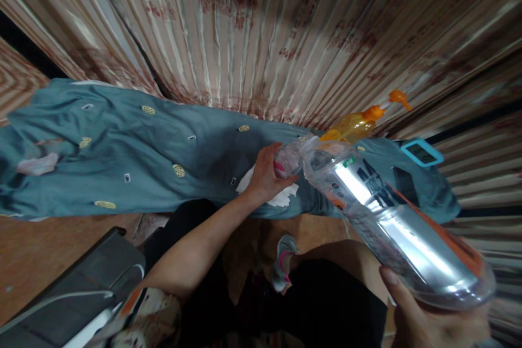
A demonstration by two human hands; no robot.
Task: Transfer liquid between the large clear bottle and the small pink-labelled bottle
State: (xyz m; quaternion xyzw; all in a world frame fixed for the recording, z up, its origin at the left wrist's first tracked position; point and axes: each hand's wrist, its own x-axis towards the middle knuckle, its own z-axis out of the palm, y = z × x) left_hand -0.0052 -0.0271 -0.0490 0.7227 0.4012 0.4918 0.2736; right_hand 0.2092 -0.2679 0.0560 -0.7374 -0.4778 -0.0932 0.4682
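My right hand [440, 318] grips the base end of a large clear plastic bottle [411, 239] with a silver and orange label. The bottle is tilted, its neck pointing up and left. My left hand [265, 176] is wrapped around a small clear cup [290, 157] with a bit of pink at its side. The bottle's mouth meets the cup's rim or lies right beside it; I cannot tell which, nor whether liquid flows. Below my left hand lies a torn white paper [285, 196] on the teal cloth [212, 174].
Behind the bottle's neck stands an amber pump bottle [354, 126] with an orange top. A blue-framed display device [422, 152] and a dark flat object [405, 185] lie to the right. Crumpled tissue [38, 164] is far left. A pleated curtain [244, 38] hangs behind; a grey case [81, 277] sits lower left.
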